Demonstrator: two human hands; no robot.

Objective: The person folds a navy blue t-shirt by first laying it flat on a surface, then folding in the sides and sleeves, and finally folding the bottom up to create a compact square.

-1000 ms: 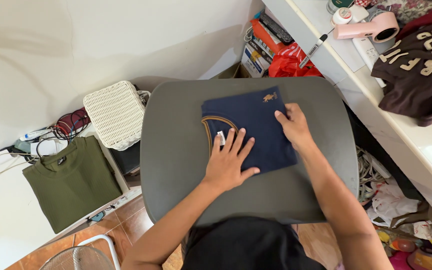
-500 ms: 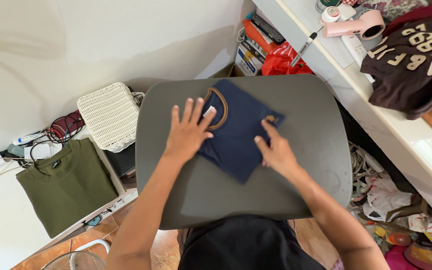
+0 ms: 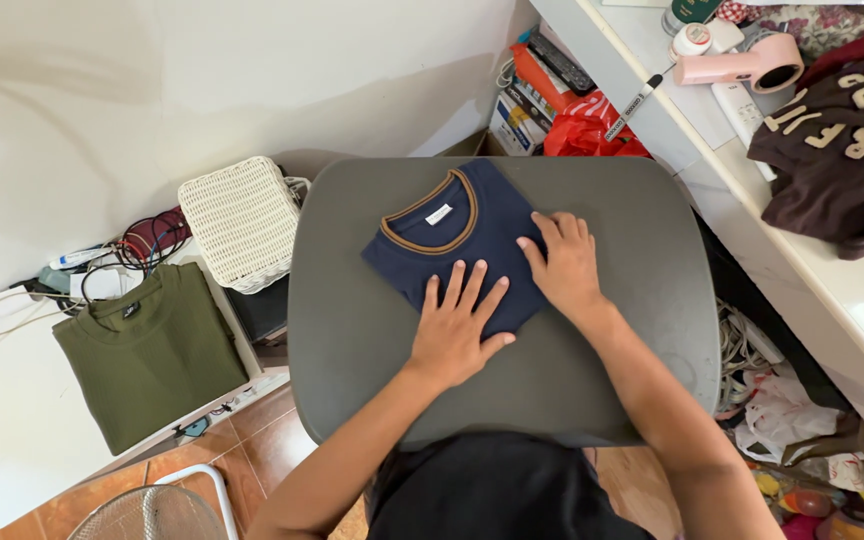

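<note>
**Head view: both palms flat on a folded navy tee**

Head view looks straight down at a grey table [image 3: 352, 330] with rounded corners, and there's a folded navy t-shirt [image 3: 432, 240] lying on its far half, a bit left of centre. The shirt sits slightly turned, collar pointing away from the person, with a tan trim around the neckline and a small white tag showing inside it.

Left hand [image 3: 455, 325] is spread out flat, fingers splayed, pressing on the near edge of the shirt. It isn't gripping anything, just palm down on the fabric. Right hand [image 3: 564, 262] is the same deal: open, fingers together-ish, resting on the shirt's right edge, partly on cloth and partly on the table top. The two hands are near each other but not touching.

Off to the left, a folded olive green shirt [image 3: 147, 350] lies on a low white surface [image 3: 12, 420], with a white woven basket [image 3: 242, 220] between it and the table and a tangle of cables [image 3: 102, 265] behind. On the right, a white counter [image 3: 802, 260] holds a dark brown garment [image 3: 842, 150] with pale lettering, a pink hair dryer [image 3: 742, 65] and a marker pen [image 3: 634, 105]. A red plastic bag [image 3: 587, 130] sits just behind the table.
</note>
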